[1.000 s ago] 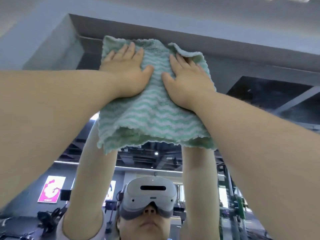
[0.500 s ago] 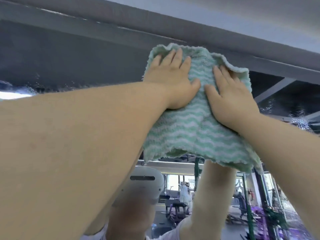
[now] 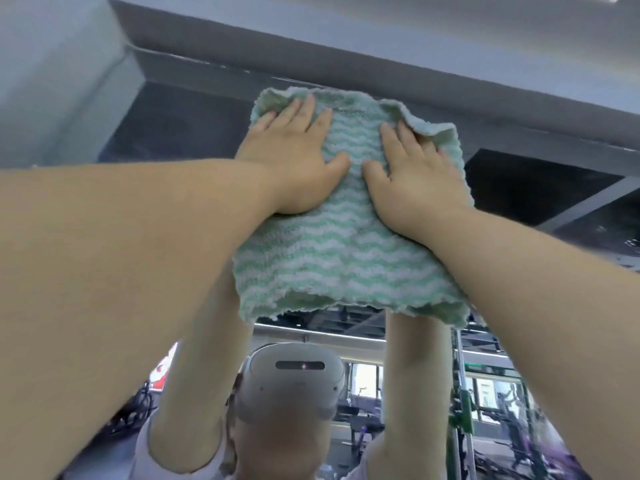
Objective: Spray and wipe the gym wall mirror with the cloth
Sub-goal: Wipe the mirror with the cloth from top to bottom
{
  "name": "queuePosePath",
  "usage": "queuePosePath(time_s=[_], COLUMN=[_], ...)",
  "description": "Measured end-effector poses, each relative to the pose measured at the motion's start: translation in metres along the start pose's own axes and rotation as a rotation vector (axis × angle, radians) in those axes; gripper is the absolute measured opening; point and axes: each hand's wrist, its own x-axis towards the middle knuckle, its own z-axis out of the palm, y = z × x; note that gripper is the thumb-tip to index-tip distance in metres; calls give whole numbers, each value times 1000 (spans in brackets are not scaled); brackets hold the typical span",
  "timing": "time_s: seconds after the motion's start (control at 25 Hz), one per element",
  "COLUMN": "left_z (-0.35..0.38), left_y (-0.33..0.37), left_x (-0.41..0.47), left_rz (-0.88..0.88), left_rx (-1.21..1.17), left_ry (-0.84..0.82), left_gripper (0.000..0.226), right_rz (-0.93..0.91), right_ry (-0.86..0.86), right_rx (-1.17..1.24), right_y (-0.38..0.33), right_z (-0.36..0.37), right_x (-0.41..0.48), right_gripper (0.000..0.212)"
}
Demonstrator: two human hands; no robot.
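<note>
— How are your hands set?

— Both are flat with nothing clenched. Your left hand [image 3: 294, 157] has straight fingers spread on the cloth [image 3: 339, 258], with the thumb pointing inward. Your right hand [image 3: 415, 181] lies just beside it in the same way, and the two thumbs are nearly touching. You aren't pinching or gripping the cloth. Your palms press it against the glass.

— And where is the cloth?

— It's spread on the mirror [image 3: 173, 133], high up and near the upper edge. It's a fluffy cloth with green and white wavy stripes. Its top right corner curls over your right fingertips. The lower hem hangs loose below your wrists, a little away from the glass.

— What else do you see around it?

— Both of your forearms reach up from the bottom corners of the view. Under the cloth the mirror shows your reflected arms and the pale headset [image 3: 294, 379] you're wearing. Behind that reflection there's a green gym rack [image 3: 460, 403] and dim machines. Fine wet specks [image 3: 627, 244] dot the glass at the far right. A grey wall [image 3: 52, 81] meets the mirror at the upper left.
</note>
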Motion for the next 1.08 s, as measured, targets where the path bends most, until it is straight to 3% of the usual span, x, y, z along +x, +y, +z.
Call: queuePosePath(time_s=[0.28,0.56,0.72,0.92,1.08], left_z=[-30,-33,-28,-9,6], left_y=[-147,-165,-121,-12,88], left_x=[-4,-8,0,9,19], left_rz=[-150,-208,-229,-74,40], left_rx=[31,43,59,32,23], left_ry=[8,16,-3,4,50], left_gripper=[75,75,76,75,77], right_rz=[-100,-192,-177,-30,73], right_ry=[-59,-59,-30,14,177], right_rx=[17,15,37,85,47], right_y=[-142,-162,-114,-8,86], right_z=[17,19,13,1,-14], right_x=[53,68,53,17,-23], right_gripper=[59,56,58,62,57])
